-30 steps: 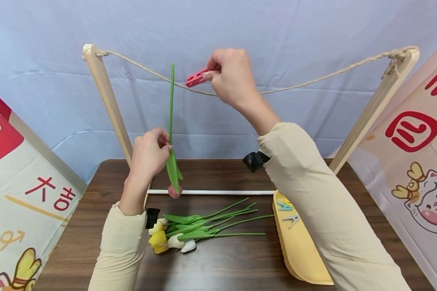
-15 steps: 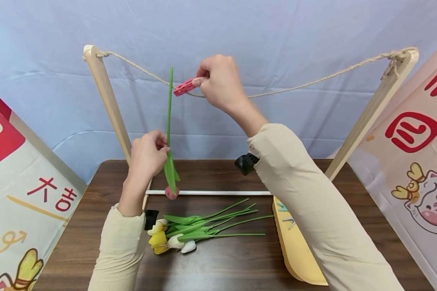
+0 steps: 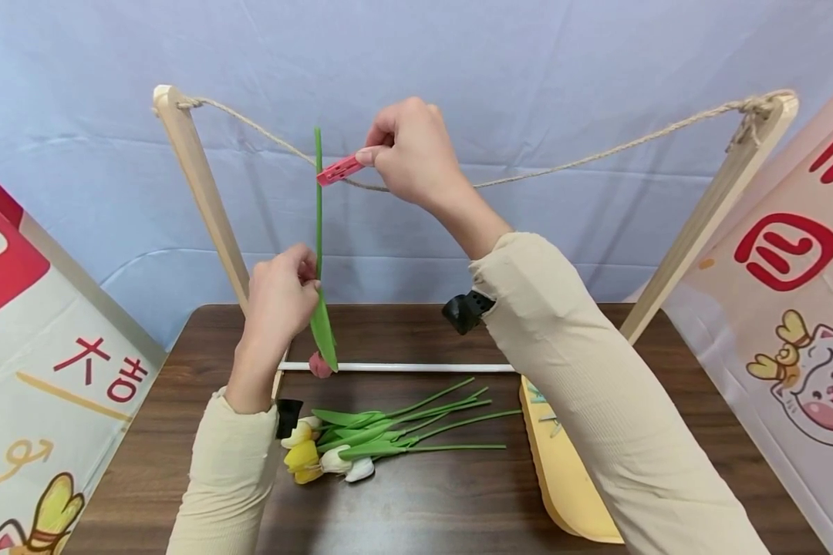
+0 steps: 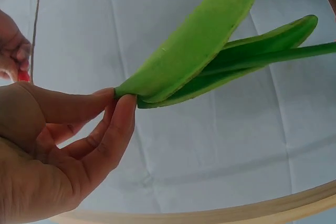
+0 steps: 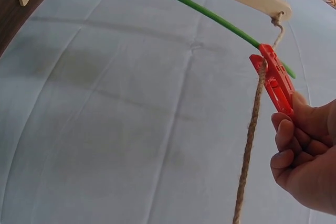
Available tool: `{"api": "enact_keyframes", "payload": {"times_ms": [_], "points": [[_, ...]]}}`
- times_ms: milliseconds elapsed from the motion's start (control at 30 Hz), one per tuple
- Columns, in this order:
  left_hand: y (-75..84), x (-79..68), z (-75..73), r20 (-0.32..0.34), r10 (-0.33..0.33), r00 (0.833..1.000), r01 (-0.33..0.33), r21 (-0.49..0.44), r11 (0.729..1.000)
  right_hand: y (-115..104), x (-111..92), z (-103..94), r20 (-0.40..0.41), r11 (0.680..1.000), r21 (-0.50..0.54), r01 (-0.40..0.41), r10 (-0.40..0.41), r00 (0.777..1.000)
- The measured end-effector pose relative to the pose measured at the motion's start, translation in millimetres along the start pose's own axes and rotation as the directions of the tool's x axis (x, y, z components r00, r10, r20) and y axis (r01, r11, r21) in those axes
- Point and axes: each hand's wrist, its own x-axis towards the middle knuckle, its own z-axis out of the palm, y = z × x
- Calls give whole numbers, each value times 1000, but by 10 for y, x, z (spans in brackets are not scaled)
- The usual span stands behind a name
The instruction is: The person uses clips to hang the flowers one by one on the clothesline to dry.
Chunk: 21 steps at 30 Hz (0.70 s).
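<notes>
My left hand (image 3: pixel 281 297) pinches an artificial tulip (image 3: pixel 325 327) by the stem at the base of its leaves. The tulip hangs head down, its pink bloom (image 3: pixel 321 365) lowest and its green stem pointing up. In the right hand (image 3: pixel 416 154), thumb and fingers squeeze the handle end of a red clothespin (image 3: pixel 338 169). In the right wrist view the clothespin's jaws are spread, with the rope (image 5: pixel 251 129) and the upper stem (image 5: pixel 226 23) at its mouth. The left wrist view shows the fingertips close on the leaf base (image 4: pixel 128 95).
Several yellow and white tulips (image 3: pixel 389 443) lie on the brown table (image 3: pixel 416 509). A yellow tray (image 3: pixel 562 493) with clothespins stands at the right, partly behind the right sleeve. Wooden posts (image 3: pixel 204 193) hold the sagging rope, and a white bar (image 3: pixel 423 368) crosses low between them.
My right hand has moved left and slightly down along the rope, bringing the red clothespin to the tulip's stem. The left hand and tulip have shifted slightly left.
</notes>
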Motion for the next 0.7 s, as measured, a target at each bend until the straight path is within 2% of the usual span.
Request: {"api": "enact_keyframes", "payload": {"times_ms": [133, 333, 500, 700], "points": [[17, -6, 15, -30, 69, 997, -67, 49, 997, -11, -3, 13, 0, 1000, 15, 5, -5, 1000], [46, -12, 22, 5, 110, 994, -110, 80, 991, -17, -22, 27, -19, 999, 35, 6, -6, 1000], [50, -19, 14, 42, 113, 993, -116, 76, 990, -49, -48, 40, -17, 999, 35, 4, -3, 1000], [59, -26, -5, 72, 79, 994, -80, 5, 997, -69, -89, -93, 90, 1000, 9, -21, 20, 996]]}}
